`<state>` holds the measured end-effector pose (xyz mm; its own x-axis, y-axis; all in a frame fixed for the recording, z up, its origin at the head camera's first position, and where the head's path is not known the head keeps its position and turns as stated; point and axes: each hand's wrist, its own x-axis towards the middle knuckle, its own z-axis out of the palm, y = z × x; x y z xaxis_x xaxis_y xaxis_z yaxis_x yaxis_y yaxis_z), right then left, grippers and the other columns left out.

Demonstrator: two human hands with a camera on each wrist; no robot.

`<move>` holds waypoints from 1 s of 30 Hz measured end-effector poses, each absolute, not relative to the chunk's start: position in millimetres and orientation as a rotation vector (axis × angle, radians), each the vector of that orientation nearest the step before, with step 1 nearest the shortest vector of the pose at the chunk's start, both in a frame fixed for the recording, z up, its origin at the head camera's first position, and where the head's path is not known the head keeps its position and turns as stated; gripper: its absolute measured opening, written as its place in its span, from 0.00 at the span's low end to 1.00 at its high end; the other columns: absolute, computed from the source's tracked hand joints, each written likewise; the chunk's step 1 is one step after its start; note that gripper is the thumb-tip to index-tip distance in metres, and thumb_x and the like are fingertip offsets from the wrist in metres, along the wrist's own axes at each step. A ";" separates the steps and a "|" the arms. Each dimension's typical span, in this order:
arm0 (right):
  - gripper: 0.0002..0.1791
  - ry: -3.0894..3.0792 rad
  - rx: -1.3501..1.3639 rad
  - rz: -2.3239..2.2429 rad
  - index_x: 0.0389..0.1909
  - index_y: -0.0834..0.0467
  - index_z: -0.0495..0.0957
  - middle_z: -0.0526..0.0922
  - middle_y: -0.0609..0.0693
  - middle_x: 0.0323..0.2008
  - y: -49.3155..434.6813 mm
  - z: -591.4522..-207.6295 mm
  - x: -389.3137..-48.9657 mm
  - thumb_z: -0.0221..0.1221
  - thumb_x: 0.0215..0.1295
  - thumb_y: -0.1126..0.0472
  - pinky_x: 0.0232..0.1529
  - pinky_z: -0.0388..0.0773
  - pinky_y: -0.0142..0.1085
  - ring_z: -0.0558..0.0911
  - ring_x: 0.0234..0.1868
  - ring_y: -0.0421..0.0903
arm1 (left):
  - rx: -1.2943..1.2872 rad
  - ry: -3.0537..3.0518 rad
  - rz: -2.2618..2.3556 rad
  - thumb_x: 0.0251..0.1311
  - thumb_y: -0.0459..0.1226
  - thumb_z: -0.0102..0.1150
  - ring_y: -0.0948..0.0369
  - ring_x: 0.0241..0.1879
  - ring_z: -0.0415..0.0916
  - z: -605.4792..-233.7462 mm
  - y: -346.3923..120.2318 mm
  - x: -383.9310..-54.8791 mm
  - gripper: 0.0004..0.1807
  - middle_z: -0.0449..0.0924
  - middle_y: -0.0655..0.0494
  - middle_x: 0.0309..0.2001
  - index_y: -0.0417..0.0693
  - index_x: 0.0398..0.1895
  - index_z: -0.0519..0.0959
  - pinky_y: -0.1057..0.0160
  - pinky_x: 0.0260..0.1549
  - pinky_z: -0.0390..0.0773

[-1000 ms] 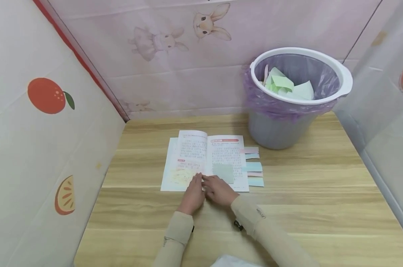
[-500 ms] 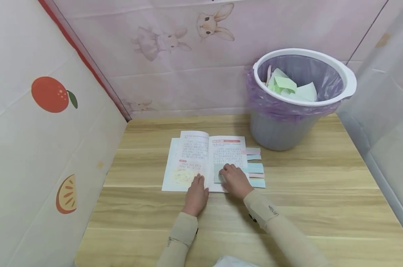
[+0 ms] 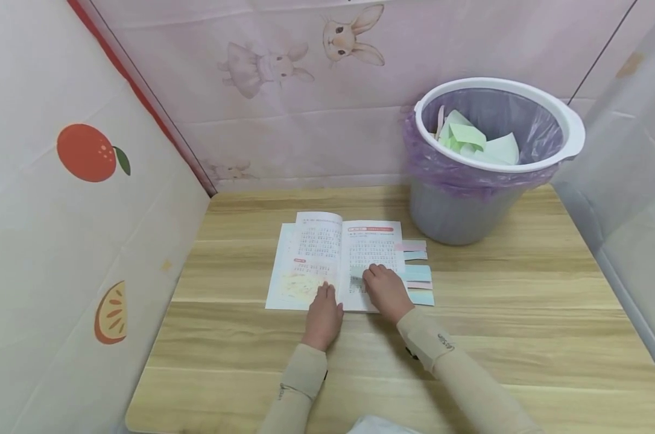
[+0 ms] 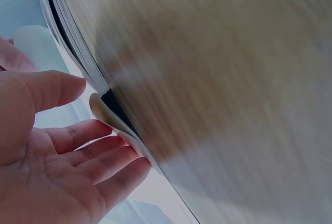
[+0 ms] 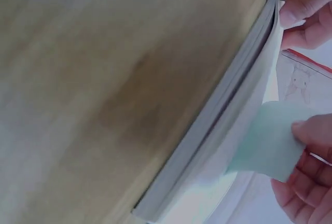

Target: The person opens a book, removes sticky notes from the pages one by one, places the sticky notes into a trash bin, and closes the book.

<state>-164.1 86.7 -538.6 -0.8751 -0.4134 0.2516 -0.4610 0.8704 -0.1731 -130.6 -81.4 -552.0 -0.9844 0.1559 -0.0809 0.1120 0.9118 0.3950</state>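
Note:
An open book [image 3: 372,244] lies on the wooden table with printed text on both pages. On its left page rests my left hand [image 3: 324,316], fingers extended near the spine; the left wrist view shows those fingers [image 4: 119,175] laid along the page at the book's lower edge. Over the right page, my right hand [image 3: 387,292] pinches a pale green sticky note [image 5: 270,141] between thumb and fingers. The note is bent up from the page, its far part still against the paper. In the head view my fingers cover much of it.
Several pink and blue paper tabs [image 3: 418,274] stick out from the book's right edge. Behind it to the right stands a grey bin [image 3: 447,211] with a purple liner, holding green papers [image 3: 493,149]. Patterned curtains [image 3: 284,138] enclose the table. Something whitish [image 3: 379,425] shows at the front edge.
My right hand has moved right from the spine to the sticky note, taken hold of it and lifted part of it off the page. The left hand stays on the left page.

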 end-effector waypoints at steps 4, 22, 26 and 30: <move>0.03 -2.811 0.593 0.331 0.31 0.63 0.78 0.77 0.53 0.27 90.5 -536.8 -165.8 0.63 0.60 0.68 0.30 0.78 0.39 0.77 0.28 0.49 | 0.201 2.973 0.602 0.66 0.39 0.56 0.41 0.66 0.61 -552.9 -79.7 -130.3 0.29 0.62 0.32 0.66 0.26 0.63 0.66 0.47 0.62 0.67; 0.05 -2.809 0.308 0.579 0.26 0.65 0.76 0.77 0.55 0.22 107.4 -538.5 -171.6 0.61 0.59 0.69 0.23 0.78 0.45 0.79 0.24 0.54 | 0.168 3.000 0.605 0.65 0.40 0.57 0.40 0.66 0.61 -553.5 -79.2 -125.9 0.30 0.62 0.31 0.66 0.25 0.62 0.66 0.46 0.63 0.66; 0.05 -2.799 0.259 0.639 0.27 0.65 0.77 0.78 0.55 0.23 113.2 -536.2 -170.3 0.60 0.61 0.68 0.22 0.79 0.45 0.80 0.24 0.54 | 0.178 3.015 0.592 0.65 0.40 0.58 0.40 0.66 0.62 -554.7 -80.0 -126.1 0.30 0.63 0.31 0.66 0.24 0.62 0.66 0.46 0.62 0.67; 0.05 -2.775 0.189 0.691 0.28 0.65 0.77 0.79 0.56 0.25 120.7 -531.8 -169.8 0.61 0.61 0.67 0.23 0.80 0.46 0.82 0.25 0.55 | 0.179 3.009 0.586 0.65 0.40 0.57 0.40 0.66 0.61 -555.6 -78.4 -127.5 0.31 0.62 0.31 0.66 0.25 0.63 0.66 0.46 0.62 0.67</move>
